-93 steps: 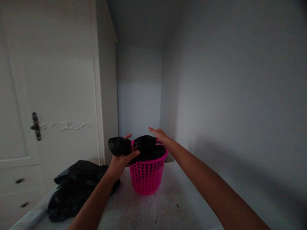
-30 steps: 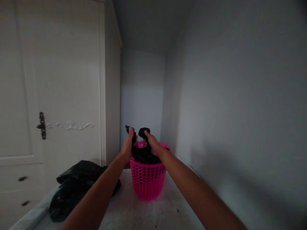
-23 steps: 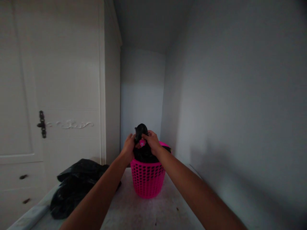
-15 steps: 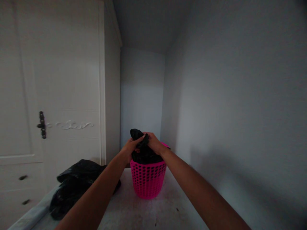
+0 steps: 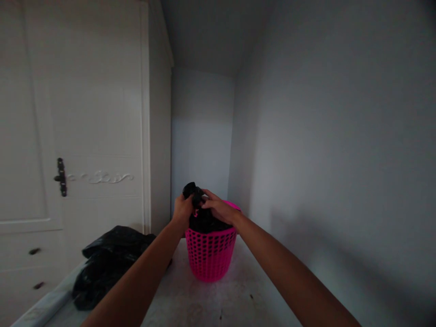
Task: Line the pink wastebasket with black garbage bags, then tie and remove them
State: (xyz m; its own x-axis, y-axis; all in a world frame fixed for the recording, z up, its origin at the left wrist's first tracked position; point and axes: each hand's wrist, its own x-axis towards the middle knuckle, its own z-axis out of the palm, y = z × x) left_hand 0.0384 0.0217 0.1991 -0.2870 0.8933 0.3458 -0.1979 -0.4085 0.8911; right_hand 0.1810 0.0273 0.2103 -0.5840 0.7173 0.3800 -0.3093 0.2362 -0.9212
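A bright pink perforated basket [image 5: 210, 256] stands upright on the pale surface, with a black plastic bag [image 5: 206, 221] inside it. Part of the bag rises bunched above the rim at the far left side. My left hand [image 5: 183, 210] is closed round that bunched plastic from the left. From the right, my right hand [image 5: 218, 208] pinches the same gathered part, its wrist over the basket's right rim. Some of the fingers are hidden behind the plastic.
Another heap of black plastic [image 5: 109, 263] lies on the left of the surface [image 5: 197, 309], partly behind my left forearm. A white wardrobe [image 5: 102, 113] with dark handles stands at the left. A grey wall [image 5: 334, 150] runs close along the right.
Both hands have shifted slightly on the bunched bag; the right fingers have moved a little along the plastic, and the left hand stands more upright. The basket has stayed in place.
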